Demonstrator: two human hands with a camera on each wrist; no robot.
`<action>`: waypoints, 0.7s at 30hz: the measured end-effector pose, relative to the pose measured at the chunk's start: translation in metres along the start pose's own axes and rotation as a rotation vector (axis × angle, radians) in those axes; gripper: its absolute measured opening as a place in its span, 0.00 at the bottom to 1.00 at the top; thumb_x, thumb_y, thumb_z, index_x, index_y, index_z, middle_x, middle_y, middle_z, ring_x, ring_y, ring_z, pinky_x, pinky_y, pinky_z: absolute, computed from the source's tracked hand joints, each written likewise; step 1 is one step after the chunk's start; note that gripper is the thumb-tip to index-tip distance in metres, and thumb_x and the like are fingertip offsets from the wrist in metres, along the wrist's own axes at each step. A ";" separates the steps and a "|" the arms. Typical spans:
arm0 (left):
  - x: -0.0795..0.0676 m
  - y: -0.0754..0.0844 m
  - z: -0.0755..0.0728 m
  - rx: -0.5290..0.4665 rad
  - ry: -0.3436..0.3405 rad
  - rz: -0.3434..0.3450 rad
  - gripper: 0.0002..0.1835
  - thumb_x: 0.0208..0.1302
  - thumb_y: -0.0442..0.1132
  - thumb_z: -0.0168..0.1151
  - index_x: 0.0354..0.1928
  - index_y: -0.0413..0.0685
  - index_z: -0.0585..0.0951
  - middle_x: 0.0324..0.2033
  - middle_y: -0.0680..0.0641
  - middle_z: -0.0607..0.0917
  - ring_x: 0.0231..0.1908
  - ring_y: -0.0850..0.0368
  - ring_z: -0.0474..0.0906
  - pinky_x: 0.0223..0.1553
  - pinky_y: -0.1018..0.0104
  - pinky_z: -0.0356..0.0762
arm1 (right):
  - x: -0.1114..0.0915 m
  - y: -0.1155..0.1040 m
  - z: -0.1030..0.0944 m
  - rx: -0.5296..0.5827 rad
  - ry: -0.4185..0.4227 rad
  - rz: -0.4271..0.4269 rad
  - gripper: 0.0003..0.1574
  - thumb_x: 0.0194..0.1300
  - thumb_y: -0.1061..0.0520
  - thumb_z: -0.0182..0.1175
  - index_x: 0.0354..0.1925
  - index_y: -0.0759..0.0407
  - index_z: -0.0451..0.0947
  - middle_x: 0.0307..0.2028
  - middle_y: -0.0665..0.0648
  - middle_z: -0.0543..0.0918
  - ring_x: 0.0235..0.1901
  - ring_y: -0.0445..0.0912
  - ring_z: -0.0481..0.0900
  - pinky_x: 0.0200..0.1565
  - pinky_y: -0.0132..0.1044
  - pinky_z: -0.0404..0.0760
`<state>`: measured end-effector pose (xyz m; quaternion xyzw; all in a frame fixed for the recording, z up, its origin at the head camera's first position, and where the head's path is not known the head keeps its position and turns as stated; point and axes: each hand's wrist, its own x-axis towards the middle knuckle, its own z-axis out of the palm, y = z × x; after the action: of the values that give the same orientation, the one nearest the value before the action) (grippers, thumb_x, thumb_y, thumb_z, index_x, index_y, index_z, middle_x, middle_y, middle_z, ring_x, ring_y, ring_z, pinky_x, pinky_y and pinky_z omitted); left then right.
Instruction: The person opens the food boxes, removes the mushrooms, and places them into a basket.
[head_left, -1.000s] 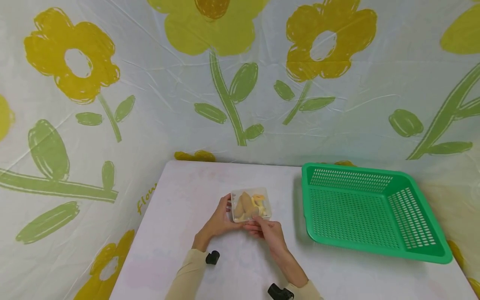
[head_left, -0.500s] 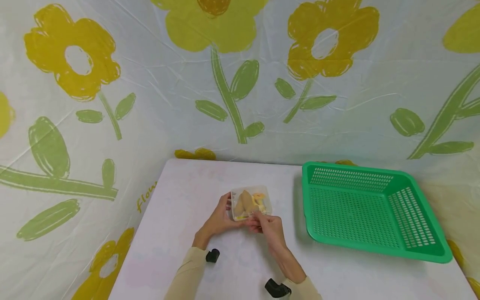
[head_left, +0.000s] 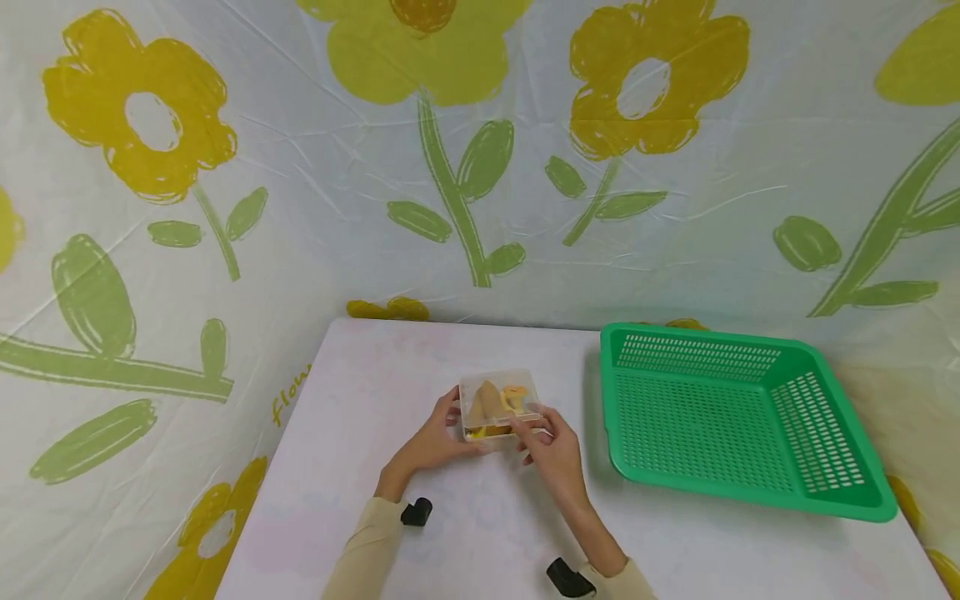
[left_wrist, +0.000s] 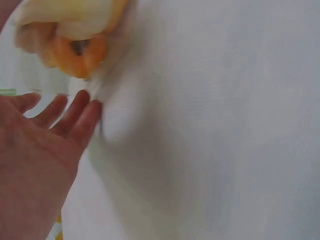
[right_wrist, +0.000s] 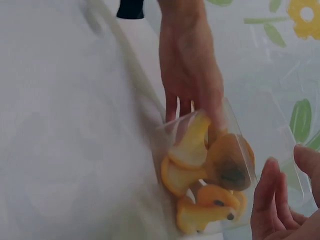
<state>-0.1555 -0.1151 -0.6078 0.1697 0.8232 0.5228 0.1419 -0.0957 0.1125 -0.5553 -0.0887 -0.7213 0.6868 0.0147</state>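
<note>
Left hand (head_left: 437, 437) holds the clear box (head_left: 489, 437) at its left side; right hand (head_left: 557, 448) pinches the raised lid (head_left: 498, 398) at the box's right front corner.

You have two hands (head_left: 435, 435) (head_left: 555, 454), two black wrist devices (head_left: 416, 512) (head_left: 570, 578), one clear box (head_left: 497, 378) at twelve o'clock, one green basket (head_left: 750, 497) at two o'clock and one table (head_left: 375, 375); the box's pieces (head_left: 488, 402) overlap beyond counting.

a pale sheet (head_left: 300, 217) covers the walls — big yellow flowers (head_left: 153, 121), green stems (head_left: 447, 187) and leaves (head_left: 486, 158), faint creases all over. against it stands a white table (head_left: 330, 408), faintly pink in patches — soft shadows, even light.
</note>
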 end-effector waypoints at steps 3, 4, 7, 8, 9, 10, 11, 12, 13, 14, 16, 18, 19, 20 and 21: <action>-0.003 0.004 -0.007 -0.040 -0.029 -0.036 0.60 0.58 0.55 0.77 0.82 0.47 0.49 0.72 0.42 0.64 0.63 0.47 0.70 0.63 0.48 0.73 | 0.002 0.000 -0.005 -0.047 0.032 -0.041 0.40 0.64 0.50 0.74 0.68 0.57 0.71 0.49 0.62 0.80 0.35 0.56 0.84 0.29 0.35 0.85; -0.004 0.005 -0.009 -0.055 -0.027 -0.036 0.57 0.61 0.55 0.75 0.81 0.46 0.50 0.72 0.42 0.65 0.63 0.47 0.71 0.63 0.48 0.73 | 0.003 0.000 -0.007 -0.054 0.032 -0.052 0.41 0.64 0.50 0.74 0.69 0.55 0.70 0.51 0.60 0.79 0.37 0.55 0.83 0.31 0.35 0.85; -0.002 0.008 -0.011 -0.095 0.016 -0.012 0.46 0.69 0.47 0.69 0.79 0.38 0.55 0.70 0.36 0.69 0.62 0.42 0.74 0.62 0.46 0.75 | 0.007 -0.001 -0.010 -0.070 0.028 -0.108 0.39 0.65 0.51 0.73 0.69 0.53 0.71 0.54 0.59 0.77 0.41 0.52 0.81 0.33 0.34 0.85; -0.001 0.009 -0.012 -0.106 0.041 -0.005 0.42 0.71 0.44 0.66 0.78 0.35 0.58 0.68 0.35 0.70 0.61 0.41 0.75 0.62 0.45 0.75 | 0.008 -0.001 -0.011 -0.078 0.028 -0.132 0.37 0.65 0.52 0.73 0.69 0.54 0.72 0.54 0.59 0.78 0.42 0.51 0.81 0.34 0.33 0.85; 0.001 0.010 -0.012 -0.108 0.072 0.003 0.38 0.72 0.41 0.64 0.76 0.32 0.61 0.66 0.33 0.73 0.60 0.40 0.76 0.61 0.45 0.76 | 0.009 -0.002 -0.012 -0.088 0.031 -0.158 0.36 0.66 0.52 0.72 0.68 0.55 0.73 0.54 0.59 0.79 0.43 0.51 0.81 0.36 0.32 0.84; 0.002 0.011 -0.012 -0.116 0.101 0.006 0.34 0.72 0.38 0.62 0.74 0.31 0.63 0.64 0.33 0.75 0.59 0.39 0.77 0.60 0.46 0.77 | 0.010 -0.002 -0.012 -0.101 0.037 -0.187 0.34 0.66 0.53 0.72 0.67 0.56 0.74 0.53 0.58 0.79 0.44 0.51 0.80 0.38 0.30 0.83; 0.004 0.012 -0.012 -0.121 0.131 0.007 0.30 0.73 0.35 0.60 0.72 0.29 0.66 0.62 0.32 0.76 0.58 0.38 0.78 0.58 0.47 0.78 | 0.012 -0.002 -0.012 -0.119 0.045 -0.218 0.33 0.67 0.54 0.71 0.67 0.57 0.75 0.52 0.58 0.80 0.45 0.50 0.80 0.39 0.28 0.82; 0.006 0.013 -0.011 -0.127 0.161 0.008 0.27 0.73 0.33 0.59 0.70 0.28 0.68 0.60 0.31 0.78 0.56 0.38 0.79 0.56 0.50 0.80 | 0.013 -0.002 -0.013 -0.137 0.053 -0.246 0.32 0.67 0.55 0.71 0.66 0.57 0.75 0.51 0.58 0.81 0.45 0.49 0.80 0.41 0.26 0.81; 0.007 0.014 -0.011 -0.125 0.189 0.007 0.25 0.74 0.34 0.58 0.68 0.28 0.71 0.58 0.32 0.80 0.55 0.39 0.80 0.54 0.53 0.82 | 0.014 -0.003 -0.013 -0.157 0.061 -0.277 0.30 0.68 0.56 0.70 0.66 0.58 0.76 0.50 0.58 0.81 0.46 0.48 0.80 0.43 0.24 0.79; 0.008 0.015 -0.010 -0.134 0.220 -0.001 0.23 0.74 0.33 0.59 0.66 0.28 0.73 0.56 0.33 0.81 0.53 0.40 0.81 0.51 0.56 0.84 | 0.016 -0.003 -0.014 -0.178 0.070 -0.311 0.29 0.68 0.56 0.70 0.65 0.58 0.77 0.50 0.58 0.82 0.46 0.47 0.79 0.45 0.23 0.78; 0.010 0.018 -0.008 -0.151 0.277 -0.006 0.21 0.72 0.31 0.60 0.63 0.28 0.76 0.52 0.33 0.83 0.48 0.40 0.83 0.45 0.61 0.85 | 0.019 -0.003 -0.014 -0.199 0.082 -0.374 0.27 0.68 0.58 0.69 0.64 0.59 0.78 0.48 0.59 0.83 0.47 0.47 0.80 0.48 0.22 0.77; 0.012 0.021 -0.005 -0.165 0.336 -0.016 0.19 0.71 0.30 0.62 0.60 0.30 0.78 0.49 0.33 0.84 0.44 0.42 0.84 0.40 0.64 0.86 | 0.022 -0.004 -0.014 -0.214 0.090 -0.415 0.26 0.68 0.59 0.69 0.63 0.60 0.78 0.48 0.60 0.83 0.47 0.48 0.80 0.50 0.22 0.77; 0.013 0.024 -0.004 -0.170 0.363 -0.026 0.18 0.70 0.29 0.62 0.59 0.31 0.79 0.47 0.34 0.84 0.42 0.43 0.85 0.38 0.66 0.86 | 0.024 -0.004 -0.014 -0.222 0.096 -0.431 0.26 0.68 0.59 0.69 0.62 0.60 0.79 0.47 0.61 0.83 0.47 0.48 0.80 0.50 0.23 0.78; 0.014 0.026 -0.003 -0.176 0.392 -0.038 0.17 0.69 0.29 0.63 0.58 0.32 0.81 0.46 0.35 0.85 0.41 0.44 0.85 0.37 0.67 0.85 | 0.025 -0.005 -0.014 -0.225 0.100 -0.442 0.25 0.68 0.58 0.70 0.62 0.60 0.79 0.47 0.61 0.82 0.47 0.48 0.80 0.51 0.24 0.78; 0.015 0.028 -0.001 -0.186 0.420 -0.049 0.17 0.68 0.29 0.64 0.57 0.32 0.81 0.45 0.36 0.85 0.40 0.45 0.85 0.36 0.68 0.85 | 0.027 -0.005 -0.014 -0.225 0.102 -0.451 0.25 0.68 0.58 0.70 0.61 0.60 0.79 0.47 0.61 0.82 0.47 0.49 0.79 0.52 0.25 0.79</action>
<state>-0.1663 -0.0987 -0.5829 0.0231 0.7869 0.6166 -0.0048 -0.1211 0.1298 -0.5519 0.0389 -0.7930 0.5762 0.1939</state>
